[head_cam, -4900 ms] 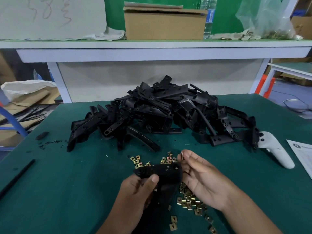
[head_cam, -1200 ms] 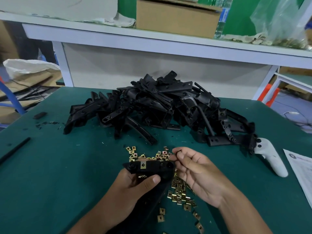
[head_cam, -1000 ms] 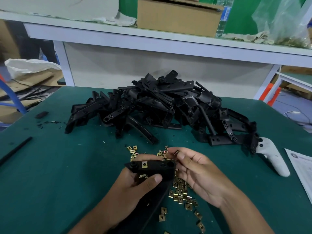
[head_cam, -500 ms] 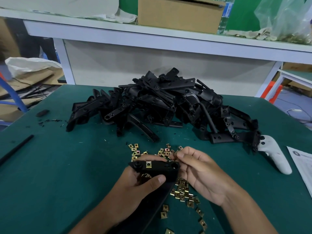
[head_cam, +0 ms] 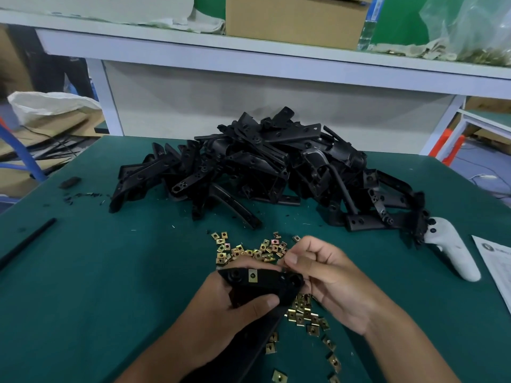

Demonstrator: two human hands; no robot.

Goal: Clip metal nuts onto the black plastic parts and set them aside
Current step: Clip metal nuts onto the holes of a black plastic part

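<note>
My left hand [head_cam: 235, 313] grips a black plastic part [head_cam: 265, 283] low in the middle of the view, thumb across its near face. One brass clip nut [head_cam: 252, 275] sits on the part's upper edge. My right hand [head_cam: 329, 283] has its fingers curled against the part's right end; thumb and forefinger are pinched together there, and what they pinch is hidden. Several loose brass nuts [head_cam: 249, 248] lie on the green mat [head_cam: 96, 272] beyond the hands, and more nuts [head_cam: 307, 316] lie beneath my right hand. A big heap of black plastic parts [head_cam: 262, 167] fills the table's far middle.
A white handheld controller [head_cam: 453, 255] lies at the right beside the heap, with a printed sheet [head_cam: 495, 261] at the right edge. A thin black rod [head_cam: 26, 241] lies at the left. A white shelf with a cardboard box [head_cam: 293, 17] runs behind the table.
A brass nut now sits on the part's upper edge, absent 4.9 s ago. In the last second my right hand closed in on the part's right end, fingers curling tighter.
</note>
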